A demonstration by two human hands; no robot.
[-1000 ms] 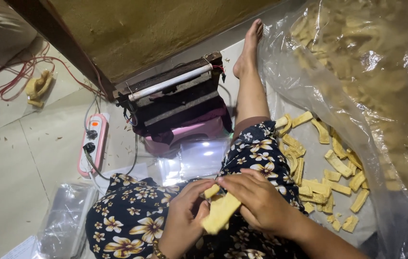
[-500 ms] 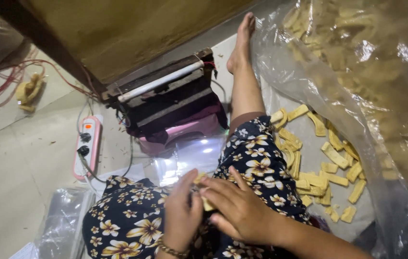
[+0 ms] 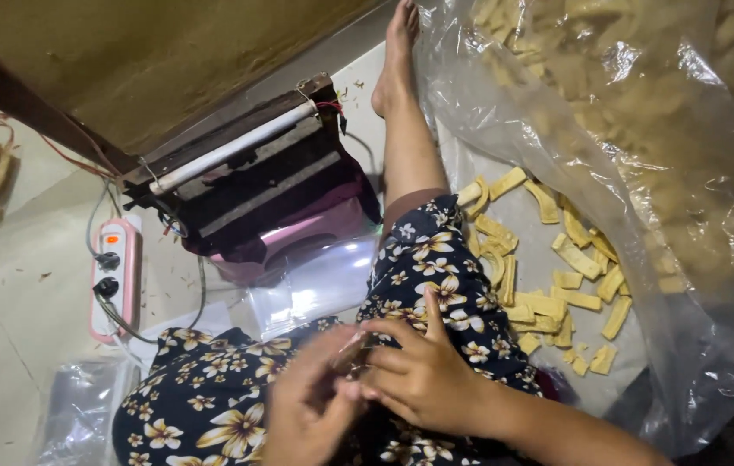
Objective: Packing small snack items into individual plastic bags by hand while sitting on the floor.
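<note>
Mid-packing, I'd judge: left hand (image 3: 311, 410) and right hand (image 3: 423, 375) pinch a small clear bag (image 3: 356, 354) over the lap, contents hidden; next likely needs its mouth flat at the heat sealer (image 3: 246, 181), snack strips (image 3: 548, 259) at right.

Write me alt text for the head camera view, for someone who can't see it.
A seated person in floral clothing brings the left hand and right hand together in their lap around something small and blurred. Yellow snack strips lie on plastic sheeting by the right leg beside a big clear bag of them. A heat sealer and power strip sit ahead.
</note>
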